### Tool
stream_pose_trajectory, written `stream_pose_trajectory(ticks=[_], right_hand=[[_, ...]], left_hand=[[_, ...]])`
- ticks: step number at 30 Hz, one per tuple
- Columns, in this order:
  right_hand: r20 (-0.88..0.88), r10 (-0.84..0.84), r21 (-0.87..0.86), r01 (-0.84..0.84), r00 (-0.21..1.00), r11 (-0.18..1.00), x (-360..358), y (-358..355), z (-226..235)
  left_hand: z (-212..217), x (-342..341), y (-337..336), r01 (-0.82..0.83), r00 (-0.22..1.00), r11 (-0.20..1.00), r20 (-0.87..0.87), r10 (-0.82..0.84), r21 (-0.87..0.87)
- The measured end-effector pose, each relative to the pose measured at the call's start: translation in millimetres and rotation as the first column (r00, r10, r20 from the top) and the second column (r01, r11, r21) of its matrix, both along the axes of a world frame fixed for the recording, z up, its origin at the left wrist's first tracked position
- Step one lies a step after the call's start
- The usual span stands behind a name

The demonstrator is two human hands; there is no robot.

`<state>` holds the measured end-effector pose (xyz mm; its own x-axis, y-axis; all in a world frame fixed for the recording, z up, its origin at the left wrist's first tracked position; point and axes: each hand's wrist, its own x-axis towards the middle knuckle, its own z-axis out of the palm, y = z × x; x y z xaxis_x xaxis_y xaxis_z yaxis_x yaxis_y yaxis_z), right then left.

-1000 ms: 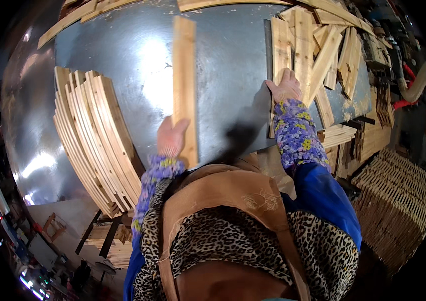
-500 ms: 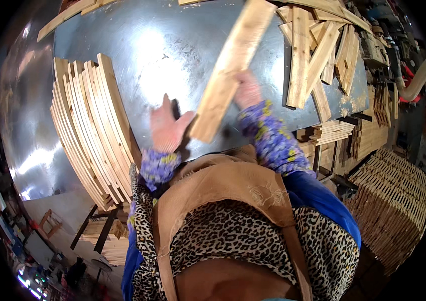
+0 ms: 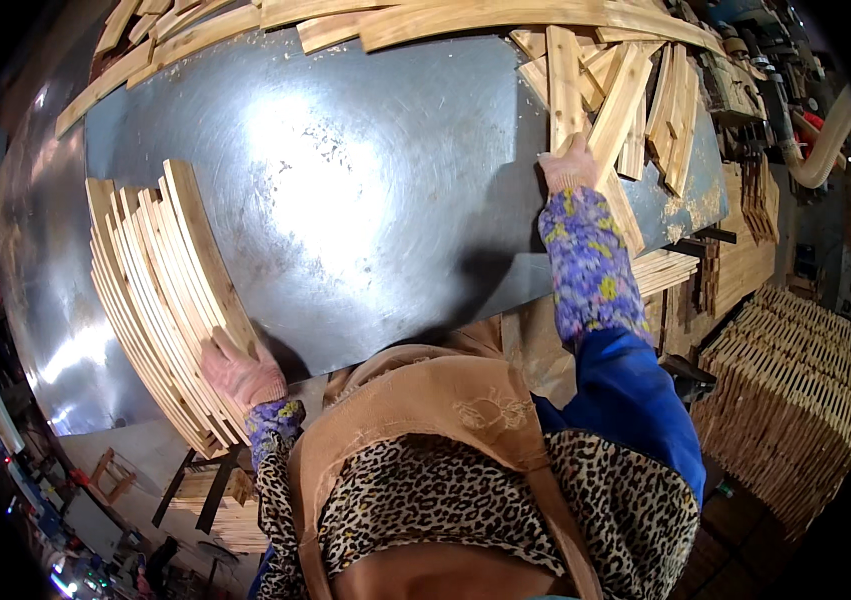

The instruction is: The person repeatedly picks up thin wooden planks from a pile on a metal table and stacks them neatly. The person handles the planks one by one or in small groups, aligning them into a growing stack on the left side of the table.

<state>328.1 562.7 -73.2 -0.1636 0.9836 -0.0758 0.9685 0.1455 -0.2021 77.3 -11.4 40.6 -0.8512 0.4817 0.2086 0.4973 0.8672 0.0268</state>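
My left hand (image 3: 243, 376) lies over the near end of a row of curved wooden planks (image 3: 160, 280) standing on edge at the left. Its fingers are stretched out across the top edges, with the thumb apart by the outermost plank. My right hand (image 3: 567, 168) reaches to a loose pile on the right. There its fingers close round the near end of a pale wooden plank (image 3: 562, 85), which points away from me. Another plank (image 3: 621, 105) lies slanted just beside that hand.
Both rest on a shiny metal tabletop (image 3: 415, 200). Long curved boards (image 3: 485, 25) line its far edge. Sawdust (image 3: 690, 205) covers the right corner. Below right stands a large stack of slats (image 3: 785, 390); a pale hose (image 3: 830, 140) hangs beyond.
The plank my right hand held over the tabletop has left it; that hand has moved right to the loose pile. My left hand has moved left and down onto the row.
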Motion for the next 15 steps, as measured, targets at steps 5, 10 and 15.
stream_pose_trajectory(ticks=[5,10,15], right_hand=[[-0.527,0.346,-0.309,-0.555,0.776,0.773,-36.9,-120.5,15.8],[-0.663,0.033,-0.386,-0.379,0.748,0.841,-53.1,-116.0,46.7],[0.249,-0.207,0.09,0.191,0.946,0.978,14.0,30.0,42.9]], left_hand=[[-32.9,-3.7,127.3,0.035,0.668,0.915,0.672,-0.32,0.401],[-59.9,-22.8,237.1,-0.03,0.06,0.947,0.946,-0.319,0.321],[-39.6,-16.3,172.5,-0.021,0.304,0.985,0.94,-0.157,0.171]])
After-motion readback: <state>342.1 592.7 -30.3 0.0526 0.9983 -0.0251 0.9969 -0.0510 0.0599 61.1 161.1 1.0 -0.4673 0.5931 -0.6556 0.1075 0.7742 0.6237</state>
